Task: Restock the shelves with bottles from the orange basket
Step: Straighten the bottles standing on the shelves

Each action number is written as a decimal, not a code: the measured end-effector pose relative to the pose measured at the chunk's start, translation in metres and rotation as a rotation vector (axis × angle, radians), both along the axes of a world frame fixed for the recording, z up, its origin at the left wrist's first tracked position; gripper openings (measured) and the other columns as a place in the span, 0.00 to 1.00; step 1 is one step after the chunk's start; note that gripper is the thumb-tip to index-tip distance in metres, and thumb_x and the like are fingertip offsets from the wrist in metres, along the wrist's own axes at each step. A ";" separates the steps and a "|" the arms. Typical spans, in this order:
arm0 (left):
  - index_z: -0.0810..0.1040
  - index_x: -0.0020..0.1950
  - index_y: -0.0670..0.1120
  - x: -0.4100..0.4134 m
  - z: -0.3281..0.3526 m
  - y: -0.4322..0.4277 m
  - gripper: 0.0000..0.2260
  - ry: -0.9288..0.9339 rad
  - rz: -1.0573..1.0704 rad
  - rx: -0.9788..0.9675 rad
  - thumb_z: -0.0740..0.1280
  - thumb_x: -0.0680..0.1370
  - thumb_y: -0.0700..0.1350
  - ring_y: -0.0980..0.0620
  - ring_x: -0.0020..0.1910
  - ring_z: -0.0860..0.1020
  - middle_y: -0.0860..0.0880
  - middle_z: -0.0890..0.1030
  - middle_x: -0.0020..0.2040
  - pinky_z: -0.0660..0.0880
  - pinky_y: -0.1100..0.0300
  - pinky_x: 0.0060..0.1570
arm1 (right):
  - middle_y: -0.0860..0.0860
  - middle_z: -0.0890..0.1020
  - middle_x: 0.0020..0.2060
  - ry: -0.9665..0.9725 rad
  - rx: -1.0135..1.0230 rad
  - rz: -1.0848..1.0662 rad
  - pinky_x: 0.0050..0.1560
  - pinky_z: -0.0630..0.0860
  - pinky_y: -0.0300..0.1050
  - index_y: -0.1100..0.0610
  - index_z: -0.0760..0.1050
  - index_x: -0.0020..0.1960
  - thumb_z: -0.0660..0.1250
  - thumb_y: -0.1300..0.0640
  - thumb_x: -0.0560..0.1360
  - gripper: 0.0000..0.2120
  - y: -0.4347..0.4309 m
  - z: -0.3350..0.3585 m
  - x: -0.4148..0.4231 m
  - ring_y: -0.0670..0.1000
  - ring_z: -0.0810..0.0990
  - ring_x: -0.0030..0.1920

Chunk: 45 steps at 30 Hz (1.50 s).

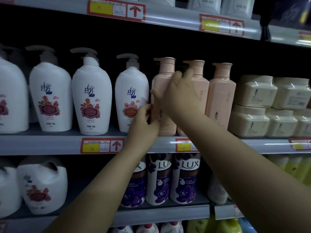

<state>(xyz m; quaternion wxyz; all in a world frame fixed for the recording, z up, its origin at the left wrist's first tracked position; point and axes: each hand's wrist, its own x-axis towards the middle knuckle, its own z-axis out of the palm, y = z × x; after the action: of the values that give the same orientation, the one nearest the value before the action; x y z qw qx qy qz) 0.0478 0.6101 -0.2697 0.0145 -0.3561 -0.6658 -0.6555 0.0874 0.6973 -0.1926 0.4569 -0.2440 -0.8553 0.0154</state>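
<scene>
**Desk:** What fills the foreground?

**Photographer:** Two bare forearms. The left forearm point(94, 190) rises from the bottom edge and the right forearm point(244, 157) comes in from the lower right. Both reach up to the middle shelf point(50, 143) of a dim shop aisle.

**Desk:** And the hands?

**Photographer:** Both are on one pink bottle point(159, 81), the leftmost of three in a row. The right hand point(178, 93) wraps its upper body, with the thumb across the front and the fingers curled up near the neck. The left hand point(143, 121) pinches the lower left edge with bent fingers.

**Desk:** Where does that bottle stand?

**Photographer:** It is upright on the middle shelf, though the left hand hides part of its base. It is just beside the nearest white pump bottle point(132, 98) on its left. On its right is the second pink bottle point(201, 81). The right hand covers the gap, so I cannot tell whether they touch.

**Desk:** What surrounds it?

**Photographer:** More white pump bottles point(91, 98) with floral labels run off to the left. A third pink bottle point(220, 93) closes the row, then cream tubs point(255, 91) stacked two high. A red-and-yellow price tag point(102, 146) with an upward arrow sits on the shelf edge. One shelf down, purple-and-white LUX bottles point(158, 179) stand partly behind the left forearm.
</scene>
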 end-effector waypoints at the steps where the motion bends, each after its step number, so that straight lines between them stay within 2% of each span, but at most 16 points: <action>1: 0.69 0.70 0.51 -0.002 0.001 -0.001 0.20 -0.005 -0.012 -0.005 0.61 0.79 0.39 0.60 0.62 0.73 0.59 0.74 0.59 0.68 0.67 0.56 | 0.59 0.65 0.63 0.045 0.004 0.045 0.40 0.68 0.45 0.63 0.65 0.62 0.67 0.42 0.73 0.29 -0.001 -0.005 0.001 0.57 0.74 0.50; 4: 0.74 0.67 0.51 -0.008 0.001 -0.011 0.18 0.004 -0.003 -0.004 0.61 0.78 0.38 0.57 0.62 0.75 0.54 0.78 0.62 0.71 0.60 0.63 | 0.60 0.68 0.59 0.210 -0.012 0.209 0.39 0.71 0.48 0.63 0.67 0.62 0.65 0.53 0.73 0.21 -0.014 -0.026 0.006 0.56 0.71 0.45; 7: 0.76 0.60 0.50 -0.015 -0.001 -0.022 0.14 -0.026 0.114 0.089 0.61 0.78 0.37 0.54 0.59 0.78 0.49 0.80 0.60 0.75 0.51 0.61 | 0.55 0.71 0.58 0.160 -0.207 0.382 0.40 0.68 0.42 0.60 0.67 0.63 0.63 0.57 0.76 0.17 -0.036 -0.055 0.009 0.51 0.74 0.46; 9: 0.74 0.58 0.52 -0.021 -0.005 -0.029 0.16 -0.032 0.190 0.144 0.61 0.77 0.34 0.56 0.60 0.76 0.48 0.77 0.62 0.75 0.52 0.62 | 0.53 0.73 0.58 0.087 -0.389 0.470 0.43 0.69 0.34 0.59 0.68 0.65 0.62 0.57 0.77 0.17 -0.050 -0.068 0.007 0.46 0.74 0.48; 11: 0.72 0.61 0.52 -0.026 -0.009 -0.035 0.18 -0.016 0.252 0.132 0.61 0.76 0.34 0.57 0.62 0.73 0.49 0.73 0.65 0.72 0.56 0.64 | 0.49 0.75 0.51 0.059 -0.522 0.536 0.37 0.66 0.22 0.61 0.68 0.65 0.61 0.60 0.78 0.16 -0.058 -0.075 0.002 0.39 0.71 0.39; 13: 0.69 0.68 0.49 -0.031 -0.012 -0.041 0.22 -0.044 0.227 0.104 0.60 0.76 0.34 0.57 0.63 0.71 0.52 0.72 0.66 0.71 0.60 0.62 | 0.46 0.75 0.45 0.022 -0.638 0.558 0.31 0.65 0.19 0.62 0.70 0.61 0.62 0.62 0.77 0.12 -0.063 -0.078 -0.003 0.37 0.69 0.34; 15: 0.68 0.68 0.48 -0.035 -0.012 -0.046 0.21 -0.084 0.157 0.040 0.59 0.75 0.35 0.56 0.61 0.73 0.54 0.74 0.63 0.71 0.60 0.59 | 0.51 0.78 0.48 -0.035 -0.693 0.534 0.33 0.70 0.25 0.64 0.69 0.58 0.62 0.60 0.77 0.11 -0.066 -0.080 -0.008 0.41 0.73 0.36; 18: 0.72 0.58 0.45 -0.042 -0.008 -0.051 0.15 -0.077 0.141 -0.104 0.58 0.72 0.38 0.49 0.57 0.78 0.49 0.79 0.57 0.74 0.54 0.58 | 0.55 0.78 0.52 -0.060 -0.801 0.516 0.47 0.77 0.45 0.64 0.65 0.60 0.63 0.56 0.77 0.16 -0.073 -0.079 -0.013 0.51 0.78 0.47; 21: 0.74 0.59 0.46 -0.043 0.000 -0.058 0.16 -0.077 0.115 -0.198 0.57 0.74 0.37 0.50 0.55 0.78 0.49 0.80 0.56 0.75 0.53 0.57 | 0.57 0.76 0.59 -0.028 -0.914 0.528 0.54 0.77 0.50 0.60 0.60 0.65 0.66 0.53 0.75 0.25 -0.077 -0.077 -0.021 0.54 0.78 0.54; 23: 0.75 0.58 0.46 -0.041 0.004 -0.062 0.16 -0.073 0.101 -0.228 0.57 0.74 0.37 0.50 0.53 0.79 0.50 0.81 0.54 0.76 0.57 0.51 | 0.59 0.73 0.61 -0.049 -0.915 0.506 0.57 0.77 0.55 0.59 0.58 0.67 0.67 0.50 0.73 0.29 -0.079 -0.076 -0.023 0.57 0.77 0.56; 26: 0.76 0.57 0.46 -0.036 0.004 -0.065 0.16 -0.073 0.093 -0.211 0.56 0.74 0.36 0.51 0.50 0.79 0.49 0.81 0.52 0.74 0.61 0.42 | 0.60 0.75 0.59 -0.027 -0.917 0.509 0.54 0.79 0.58 0.57 0.60 0.65 0.68 0.47 0.67 0.32 -0.082 -0.078 -0.020 0.58 0.79 0.53; 29: 0.75 0.60 0.48 -0.032 0.000 -0.066 0.19 -0.077 0.088 -0.169 0.56 0.73 0.36 0.52 0.52 0.79 0.51 0.81 0.54 0.76 0.59 0.47 | 0.56 0.76 0.57 -0.007 -0.909 0.533 0.49 0.81 0.57 0.56 0.62 0.64 0.69 0.47 0.66 0.31 -0.083 -0.079 -0.015 0.56 0.80 0.51; 34: 0.74 0.61 0.50 -0.031 -0.004 -0.065 0.21 -0.084 0.089 -0.137 0.57 0.69 0.39 0.52 0.56 0.78 0.52 0.80 0.57 0.76 0.52 0.58 | 0.54 0.76 0.56 -0.009 -0.868 0.540 0.50 0.81 0.55 0.52 0.64 0.61 0.70 0.50 0.68 0.26 -0.080 -0.085 -0.011 0.53 0.79 0.51; 37: 0.73 0.63 0.51 -0.031 -0.006 -0.066 0.24 -0.075 0.089 -0.139 0.57 0.67 0.42 0.53 0.59 0.77 0.53 0.79 0.60 0.74 0.51 0.62 | 0.54 0.73 0.60 -0.005 -0.813 0.553 0.55 0.79 0.53 0.53 0.62 0.67 0.70 0.52 0.70 0.29 -0.080 -0.089 -0.011 0.52 0.77 0.55; 40: 0.70 0.60 0.55 -0.031 -0.012 -0.068 0.20 -0.075 0.075 -0.113 0.59 0.71 0.38 0.55 0.61 0.75 0.56 0.77 0.61 0.71 0.54 0.65 | 0.55 0.68 0.62 -0.017 -0.719 0.535 0.57 0.77 0.51 0.56 0.56 0.73 0.69 0.54 0.72 0.35 -0.080 -0.099 -0.013 0.53 0.74 0.57; 45: 0.70 0.61 0.58 -0.032 -0.016 -0.066 0.21 -0.040 0.073 -0.105 0.59 0.71 0.38 0.58 0.59 0.76 0.57 0.78 0.59 0.71 0.56 0.64 | 0.54 0.64 0.66 0.024 -0.616 0.567 0.51 0.66 0.32 0.59 0.55 0.74 0.67 0.58 0.75 0.32 -0.082 -0.114 -0.012 0.46 0.68 0.56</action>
<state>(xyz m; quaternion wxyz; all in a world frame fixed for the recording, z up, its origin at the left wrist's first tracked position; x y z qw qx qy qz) 0.0154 0.5442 -0.2856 0.0061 -0.3189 -0.7121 -0.6255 0.0752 0.6157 -0.3066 0.3501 -0.1238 -0.8387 0.3984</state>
